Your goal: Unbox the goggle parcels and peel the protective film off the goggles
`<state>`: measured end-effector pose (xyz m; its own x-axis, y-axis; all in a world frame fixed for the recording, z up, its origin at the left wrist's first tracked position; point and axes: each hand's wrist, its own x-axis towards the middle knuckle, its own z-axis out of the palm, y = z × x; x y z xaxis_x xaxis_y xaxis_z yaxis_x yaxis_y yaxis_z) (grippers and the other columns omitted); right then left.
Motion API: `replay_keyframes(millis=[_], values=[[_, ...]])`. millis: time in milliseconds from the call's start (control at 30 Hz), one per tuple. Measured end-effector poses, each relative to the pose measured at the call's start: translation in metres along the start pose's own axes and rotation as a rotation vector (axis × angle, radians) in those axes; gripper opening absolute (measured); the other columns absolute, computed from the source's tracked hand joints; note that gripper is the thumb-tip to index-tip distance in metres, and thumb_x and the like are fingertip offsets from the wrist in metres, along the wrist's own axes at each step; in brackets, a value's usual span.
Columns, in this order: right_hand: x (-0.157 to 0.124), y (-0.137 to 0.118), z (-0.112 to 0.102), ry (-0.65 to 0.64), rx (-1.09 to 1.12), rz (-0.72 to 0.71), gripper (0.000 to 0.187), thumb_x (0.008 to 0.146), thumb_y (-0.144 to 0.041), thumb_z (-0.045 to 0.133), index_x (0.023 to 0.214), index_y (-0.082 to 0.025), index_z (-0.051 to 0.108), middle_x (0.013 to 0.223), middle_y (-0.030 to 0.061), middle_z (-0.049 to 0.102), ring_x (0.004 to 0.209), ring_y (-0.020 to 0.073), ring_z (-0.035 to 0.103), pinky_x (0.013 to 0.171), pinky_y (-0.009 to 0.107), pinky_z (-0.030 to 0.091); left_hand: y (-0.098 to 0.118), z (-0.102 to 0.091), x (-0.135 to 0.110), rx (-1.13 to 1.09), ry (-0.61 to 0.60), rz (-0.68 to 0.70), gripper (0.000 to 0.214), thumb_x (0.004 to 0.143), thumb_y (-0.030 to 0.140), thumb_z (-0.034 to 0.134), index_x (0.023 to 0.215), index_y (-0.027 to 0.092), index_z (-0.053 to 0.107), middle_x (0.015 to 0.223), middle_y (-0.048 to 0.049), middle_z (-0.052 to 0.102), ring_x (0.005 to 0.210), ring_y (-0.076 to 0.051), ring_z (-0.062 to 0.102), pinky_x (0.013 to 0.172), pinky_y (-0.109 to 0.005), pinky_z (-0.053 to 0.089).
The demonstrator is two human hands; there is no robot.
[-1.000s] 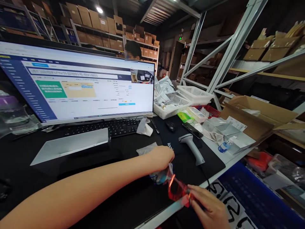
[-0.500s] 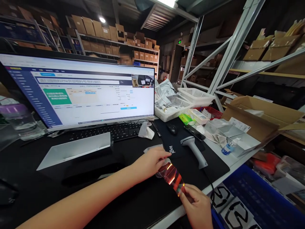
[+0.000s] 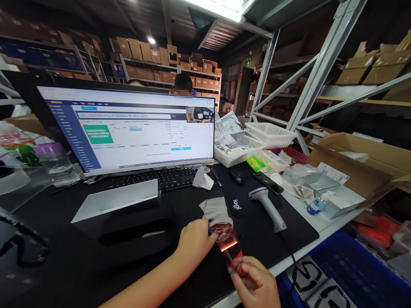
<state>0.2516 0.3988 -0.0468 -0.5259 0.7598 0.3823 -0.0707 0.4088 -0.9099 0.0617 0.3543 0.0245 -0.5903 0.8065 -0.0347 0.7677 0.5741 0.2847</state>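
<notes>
My left hand (image 3: 196, 240) is closed on the near side of a small grey cloth pouch (image 3: 215, 208), whose mouth faces me. From that mouth comes a shiny, translucent red piece (image 3: 230, 248), curved and lens-like, with a bright orange reflection across it. The fingers of my right hand (image 3: 257, 280) pinch its near end, close to the desk's front edge. Whether part of the red piece is still within the pouch is hard to make out.
A grey barcode scanner (image 3: 268, 208) lies right of my hands on a black mat. Behind are a keyboard (image 3: 176, 179), a monitor (image 3: 141, 137) and a mouse (image 3: 236, 177). An open-topped box (image 3: 118, 199) stands left; white baskets (image 3: 236, 158) stand back right.
My left hand has moved down and left off the top of the pouch, so more grey cloth shows. My right hand has shifted slightly left and down with the red piece.
</notes>
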Motion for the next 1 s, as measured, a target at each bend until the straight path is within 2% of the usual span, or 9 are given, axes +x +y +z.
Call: replay_keyframes(millis=[100,200,400,600,733,800,867,933,1000], values=[[-0.009,0.004,0.013,0.06,0.009,-0.066,0.041,0.091,-0.051,0.061,0.072,-0.018,0.075,0.086,0.0114,0.073,0.063,0.0168,0.072,0.052,0.018,0.06,0.001,0.003,-0.001,0.019,0.009,0.033,0.012,0.088,0.023,0.053,0.088,0.017,0.064,0.093,-0.0121,0.073,0.091,-0.028,0.071,0.072,-0.033,0.049],[-0.009,0.005,0.018,0.099,-0.117,-0.21,0.029,0.093,-0.038,0.06,0.08,-0.021,0.079,0.085,0.0093,0.077,0.071,0.0194,0.075,0.062,0.021,0.063,0.0,0.009,-0.013,0.022,-0.004,0.15,0.015,0.091,0.018,0.049,0.084,0.019,0.062,0.091,-0.0085,0.073,0.086,-0.023,0.071,0.071,-0.03,0.049],[0.005,0.0,0.002,0.166,-0.398,-0.385,0.021,0.09,-0.015,0.059,0.1,-0.018,0.077,0.094,0.0095,0.079,0.085,0.0217,0.077,0.079,0.025,0.064,-0.019,0.012,-0.042,0.115,0.044,0.342,0.025,0.097,0.018,0.039,0.08,0.022,0.057,0.079,-0.0052,0.07,0.071,-0.019,0.069,0.064,-0.028,0.047],[0.015,-0.028,0.003,-0.028,-0.599,-0.661,0.03,0.091,-0.002,0.046,0.109,-0.008,0.07,0.102,0.0171,0.076,0.087,0.0223,0.075,0.077,0.028,0.064,-0.041,-0.016,-0.048,0.253,0.313,0.305,0.033,0.098,0.022,0.031,0.079,0.021,0.057,0.066,-0.0067,0.066,0.059,-0.026,0.066,0.05,-0.033,0.036],[0.026,-0.044,0.008,-0.153,-0.878,-0.845,0.035,0.086,0.004,0.043,0.11,0.001,0.068,0.105,0.0253,0.073,0.08,0.0255,0.073,0.063,0.033,0.062,-0.039,-0.046,-0.042,0.446,0.617,0.594,0.031,0.095,0.016,0.039,0.069,0.021,0.053,0.055,-0.0004,0.056,0.045,-0.02,0.057,0.045,-0.032,0.031],[0.037,-0.048,0.01,-0.232,-0.944,-0.846,0.035,0.085,0.004,0.043,0.11,0.002,0.068,0.104,0.0252,0.072,0.08,0.0264,0.071,0.061,0.033,0.06,-0.039,-0.058,-0.038,0.536,0.647,0.741,0.031,0.092,0.008,0.04,0.066,0.021,0.052,0.052,0.0008,0.053,0.042,-0.018,0.055,0.045,-0.032,0.031],[0.05,-0.048,0.013,-0.269,-0.886,-0.796,0.032,0.087,0.002,0.043,0.105,-0.003,0.069,0.099,0.0202,0.073,0.079,0.0238,0.07,0.062,0.031,0.059,-0.042,-0.064,-0.037,0.586,0.598,0.808,0.032,0.089,0.004,0.039,0.065,0.021,0.052,0.052,0.001,0.052,0.042,-0.019,0.055,0.046,-0.032,0.03],[0.062,-0.045,0.018,-0.251,-0.729,-0.706,0.027,0.092,-0.003,0.043,0.1,-0.009,0.069,0.094,0.0146,0.073,0.079,0.0209,0.07,0.067,0.029,0.059,-0.047,-0.065,-0.038,0.58,0.549,0.783,0.031,0.089,0.005,0.039,0.067,0.021,0.052,0.052,0.0012,0.053,0.041,-0.019,0.055,0.045,-0.032,0.027],[0.07,-0.041,0.024,-0.199,-0.538,-0.598,0.023,0.095,-0.009,0.046,0.099,-0.013,0.068,0.095,0.0115,0.073,0.085,0.02,0.07,0.075,0.029,0.059,-0.051,-0.061,-0.042,0.532,0.5,0.665,0.029,0.093,0.011,0.04,0.069,0.021,0.053,0.053,0.0015,0.055,0.041,-0.019,0.057,0.045,-0.031,0.023]])
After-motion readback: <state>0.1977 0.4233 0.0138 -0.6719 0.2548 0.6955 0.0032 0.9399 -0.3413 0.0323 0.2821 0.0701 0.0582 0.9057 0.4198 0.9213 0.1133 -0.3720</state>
